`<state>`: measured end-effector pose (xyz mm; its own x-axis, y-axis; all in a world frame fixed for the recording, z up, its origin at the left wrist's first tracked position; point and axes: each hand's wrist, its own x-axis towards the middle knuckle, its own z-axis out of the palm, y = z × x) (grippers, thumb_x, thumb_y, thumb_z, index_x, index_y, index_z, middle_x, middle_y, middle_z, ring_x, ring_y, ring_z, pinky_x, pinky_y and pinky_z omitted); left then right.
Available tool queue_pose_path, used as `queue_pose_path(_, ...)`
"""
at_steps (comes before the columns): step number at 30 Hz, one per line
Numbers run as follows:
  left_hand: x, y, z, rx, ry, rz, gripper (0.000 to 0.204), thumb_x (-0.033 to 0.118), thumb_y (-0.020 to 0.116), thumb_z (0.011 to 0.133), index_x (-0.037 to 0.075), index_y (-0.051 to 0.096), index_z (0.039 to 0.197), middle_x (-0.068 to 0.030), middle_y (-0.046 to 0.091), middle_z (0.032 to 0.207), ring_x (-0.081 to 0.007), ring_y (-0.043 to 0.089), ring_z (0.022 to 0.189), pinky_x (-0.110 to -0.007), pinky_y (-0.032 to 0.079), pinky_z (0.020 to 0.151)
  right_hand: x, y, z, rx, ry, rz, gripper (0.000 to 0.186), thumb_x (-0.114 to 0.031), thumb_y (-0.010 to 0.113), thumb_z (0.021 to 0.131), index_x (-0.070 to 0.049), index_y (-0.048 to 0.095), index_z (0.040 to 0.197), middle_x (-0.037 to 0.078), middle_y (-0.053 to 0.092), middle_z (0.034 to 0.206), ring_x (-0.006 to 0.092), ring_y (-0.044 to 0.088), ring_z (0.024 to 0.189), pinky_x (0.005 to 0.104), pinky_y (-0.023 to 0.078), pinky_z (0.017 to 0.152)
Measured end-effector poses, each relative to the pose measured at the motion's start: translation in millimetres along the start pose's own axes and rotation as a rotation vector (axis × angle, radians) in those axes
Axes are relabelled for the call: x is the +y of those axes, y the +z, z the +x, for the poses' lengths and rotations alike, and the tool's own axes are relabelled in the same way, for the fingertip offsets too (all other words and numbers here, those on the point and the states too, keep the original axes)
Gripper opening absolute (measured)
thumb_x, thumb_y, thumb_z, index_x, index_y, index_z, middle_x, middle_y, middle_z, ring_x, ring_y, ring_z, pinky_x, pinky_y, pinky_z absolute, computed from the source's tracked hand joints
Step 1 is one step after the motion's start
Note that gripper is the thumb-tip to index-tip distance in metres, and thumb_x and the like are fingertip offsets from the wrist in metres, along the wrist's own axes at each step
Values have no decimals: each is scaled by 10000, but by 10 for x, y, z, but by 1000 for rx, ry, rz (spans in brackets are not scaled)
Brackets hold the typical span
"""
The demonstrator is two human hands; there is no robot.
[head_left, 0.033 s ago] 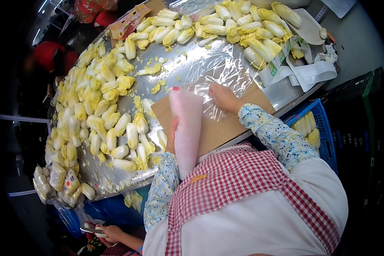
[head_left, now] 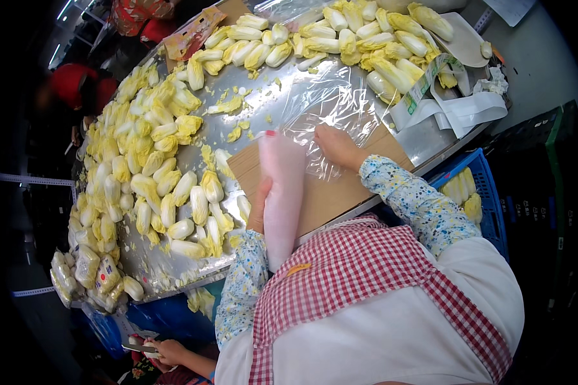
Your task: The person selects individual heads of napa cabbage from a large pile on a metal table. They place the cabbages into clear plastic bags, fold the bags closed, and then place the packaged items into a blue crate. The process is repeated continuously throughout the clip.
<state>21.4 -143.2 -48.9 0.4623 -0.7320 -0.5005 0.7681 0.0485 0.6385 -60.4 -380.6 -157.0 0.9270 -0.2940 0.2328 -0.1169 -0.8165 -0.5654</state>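
A thick, pale pink roll of plastic film (head_left: 282,186) with a red spot at its far end stands out before my body. My left hand (head_left: 260,204) is closed around its left side; part of the fingers is behind the roll. To the right, my right hand (head_left: 339,146) forms a fist on the crinkled clear plastic film (head_left: 331,102), pinching its near part. That film spreads flat and shiny from the roll toward the far side. Beneath both lies a brown board (head_left: 340,196) at the table's near edge.
Many small napa cabbages (head_left: 154,147) cover the left and far parts of the metal table (head_left: 257,96). White strips (head_left: 475,112) hang at the right. A blue crate (head_left: 491,205) holds cabbages. Bagged cabbages (head_left: 87,266) sit at the left corner. Another person's hand (head_left: 170,353) holds a knife below left.
The roll has turned slightly and its far end has shifted a little to the right. My left hand moves with it; my right hand stays almost in place.
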Motion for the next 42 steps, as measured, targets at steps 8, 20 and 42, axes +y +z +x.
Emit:
queue_pose_path(8,337,123,10,-551,500,1684,641,252,772,754,200,579,1362,-261,201,1561,-431,322,1394,-414,284,1147,-378,-549,197,-286,-279,-139,300,-121,611,825,-42,506,1095,163,526,985,337,587,924,428,511,745)
queue_pose_path(20,-217,132,131,-93,783,1882,569,293,756,768,201,616,1312,-294,314,1492,-476,423,1290,-491,394,1048,-465,-586,185,-187,-271,29,355,-60,575,853,-27,563,1206,172,554,1023,351,610,919,401,515,773)
queue_pose_path(42,246,33,286,80,735,739,431,196,627,900,38,559,1296,-166,517,1285,-286,562,1109,-382,474,934,-1296,-697,178,271,-245,296,458,-164,708,850,-92,585,1285,120,578,1115,307,550,1042,376,470,892)
